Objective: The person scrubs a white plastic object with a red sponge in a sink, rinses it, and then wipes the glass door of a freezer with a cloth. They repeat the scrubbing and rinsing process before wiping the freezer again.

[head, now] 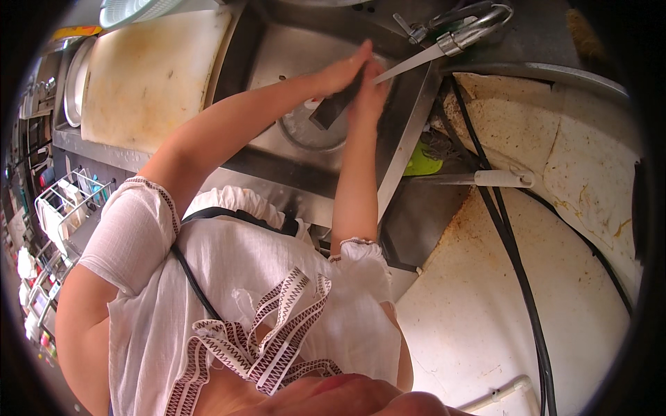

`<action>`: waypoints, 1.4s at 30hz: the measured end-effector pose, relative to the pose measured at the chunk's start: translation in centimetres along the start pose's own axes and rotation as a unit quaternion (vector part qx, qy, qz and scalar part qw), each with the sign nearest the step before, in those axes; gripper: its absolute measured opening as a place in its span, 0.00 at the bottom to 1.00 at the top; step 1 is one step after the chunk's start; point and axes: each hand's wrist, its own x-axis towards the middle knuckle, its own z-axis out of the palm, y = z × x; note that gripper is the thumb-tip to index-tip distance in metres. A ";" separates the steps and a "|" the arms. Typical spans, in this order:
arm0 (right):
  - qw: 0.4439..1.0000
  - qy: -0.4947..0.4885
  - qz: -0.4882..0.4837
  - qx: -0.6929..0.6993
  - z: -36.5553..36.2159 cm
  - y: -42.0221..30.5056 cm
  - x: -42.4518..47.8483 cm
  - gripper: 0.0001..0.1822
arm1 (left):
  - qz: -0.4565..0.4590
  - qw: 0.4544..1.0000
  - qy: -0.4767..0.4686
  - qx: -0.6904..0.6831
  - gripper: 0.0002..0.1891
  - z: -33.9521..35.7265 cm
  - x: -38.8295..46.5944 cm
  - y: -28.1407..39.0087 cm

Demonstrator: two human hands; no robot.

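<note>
Over a stainless steel sink (270, 57), both hands meet around a dark rectangular block (333, 110), whose exact kind I cannot tell. My left hand (347, 73) lies along its upper side with the fingers stretched out and blurred. On the other side, my right hand (370, 99) presses against the block, partly hidden by it and the water. A stream of water (411, 66) runs from the curved metal faucet (451, 42) onto my right hand. Below the block, a round rim (304, 145) shows on the sink floor, near a small red-and-white spot.
Left of the sink lies a stained white cutting board (151, 78), with a pale colander (130, 10) behind it. To the right are a white-handled metal utensil (502, 178), a green item (424, 158) and black hoses (504, 229). A wire rack (73, 203) stands lower left.
</note>
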 end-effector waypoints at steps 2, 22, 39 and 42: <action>0.994 -0.083 -0.054 0.044 1.2 0.0 -1.7 0.20 | -0.070 0.986 -0.052 -0.144 0.42 -1.4 0.1 1.5; 0.990 -0.040 0.133 0.033 0.6 0.7 -5.5 0.27 | 0.185 0.905 0.113 0.366 0.24 1.7 2.3 0.7; 0.907 -0.215 0.240 0.270 -0.5 0.4 -6.8 0.09 | 0.145 0.951 0.170 0.212 0.22 0.6 3.4 0.8; 0.921 -0.201 0.218 0.254 -0.5 0.3 -7.1 0.10 | 0.141 0.960 0.167 0.177 0.26 0.1 3.7 0.1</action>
